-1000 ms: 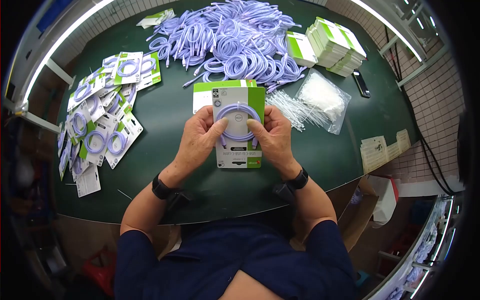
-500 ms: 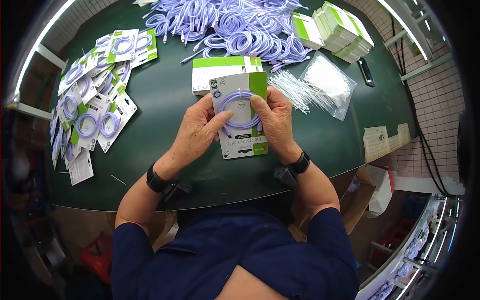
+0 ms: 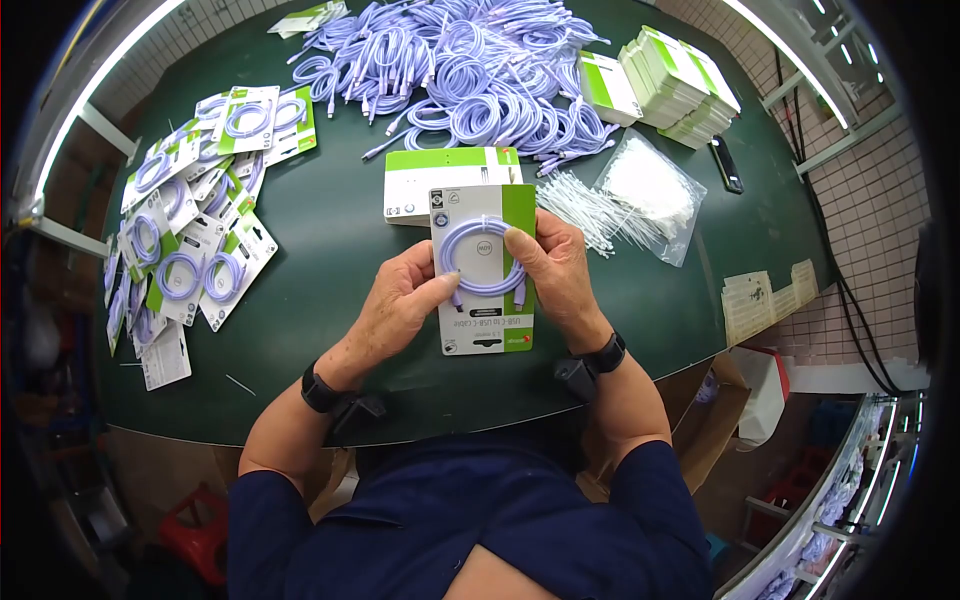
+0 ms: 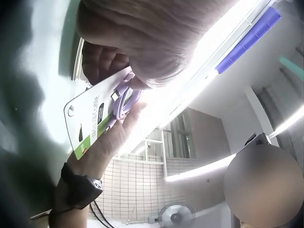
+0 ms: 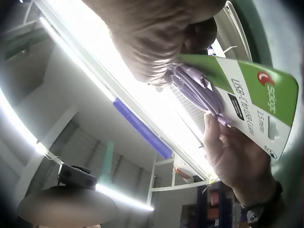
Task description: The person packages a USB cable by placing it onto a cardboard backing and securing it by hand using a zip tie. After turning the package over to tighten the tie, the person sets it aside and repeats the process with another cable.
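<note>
Both hands hold one white and green card [image 3: 486, 330] upright over the table, with a coiled purple cable [image 3: 463, 285] on its front. My left hand [image 3: 396, 302] grips the card's left edge, thumb on the coil's lower left and fingers behind. My right hand [image 3: 563, 272] pinches the right edge, its thumb on the coil's upper right. A white tie crosses the top of the coil. In the left wrist view the card [image 4: 90, 118] is tilted, cable ends near the thumbs; the right wrist view shows the card's printed lower part [image 5: 256, 99]. Behind it lies a stack of cards [image 3: 405, 185].
Loose purple cables [image 3: 470, 70] are heaped at the back. Carded cables [image 3: 180, 275] lie piled on the left. White ties [image 3: 585, 215], a clear bag [image 3: 650, 190], card stacks [image 3: 665, 80] and a black phone [image 3: 727, 165] are on the right of the green table [image 3: 300, 375].
Since a second ago, the right thumb has moved up along the coil and the left thumb has shifted lower. Both hands still hold the card; the head view has shifted slightly.
</note>
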A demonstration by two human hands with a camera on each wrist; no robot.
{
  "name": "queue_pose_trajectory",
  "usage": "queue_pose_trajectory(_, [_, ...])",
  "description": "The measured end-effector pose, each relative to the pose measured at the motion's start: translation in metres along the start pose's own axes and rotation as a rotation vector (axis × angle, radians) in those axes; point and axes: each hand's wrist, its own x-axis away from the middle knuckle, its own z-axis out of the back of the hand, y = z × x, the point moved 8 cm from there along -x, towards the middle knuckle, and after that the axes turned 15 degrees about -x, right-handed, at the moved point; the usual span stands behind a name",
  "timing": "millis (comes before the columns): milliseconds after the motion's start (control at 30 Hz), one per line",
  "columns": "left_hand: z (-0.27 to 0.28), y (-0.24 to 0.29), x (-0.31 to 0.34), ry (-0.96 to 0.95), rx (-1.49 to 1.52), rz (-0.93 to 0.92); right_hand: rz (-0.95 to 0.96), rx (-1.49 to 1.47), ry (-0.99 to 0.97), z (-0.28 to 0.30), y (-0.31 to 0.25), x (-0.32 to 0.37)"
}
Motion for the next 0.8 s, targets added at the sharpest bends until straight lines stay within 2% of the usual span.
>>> queue_pose_trajectory(100, [0.004, -0.001, -0.003, 0.012, -0.005, -0.006, -0.06, 0.018, -0.004, 0.001, 0.0, -0.002])
queue_pose_trajectory(333, [-0.004, 0.007, 0.002, 0.092, -0.08, -0.043, -0.009, -0.003, -0.012, 0.003, 0.0, -0.002])
queue_pose_trajectory(400, [-0.001, 0.005, 0.002, 0.101, -0.013, -0.016, 0.024, -0.021, -0.012, 0.003, -0.003, -0.001])
queue_pose_trajectory(467, [0.005, 0.007, 0.0, 0.112, -0.001, -0.018, -0.019, -0.071, 0.023, 0.014, 0.003, 0.001])
queue_pose_trajectory(533, [0.016, 0.01, 0.001, 0.189, 0.011, -0.031, -0.019, -0.113, 0.008, 0.013, 0.002, -0.004])
queue_pose_trajectory(633, [0.034, 0.012, 0.003, 0.256, 0.026, -0.049, 0.005, -0.011, 0.144, 0.02, 0.0, -0.002])
queue_pose_trajectory(800, [0.085, 0.018, 0.011, 0.39, 0.031, -0.088, -0.045, 0.052, 0.125, 0.017, 0.002, -0.001])
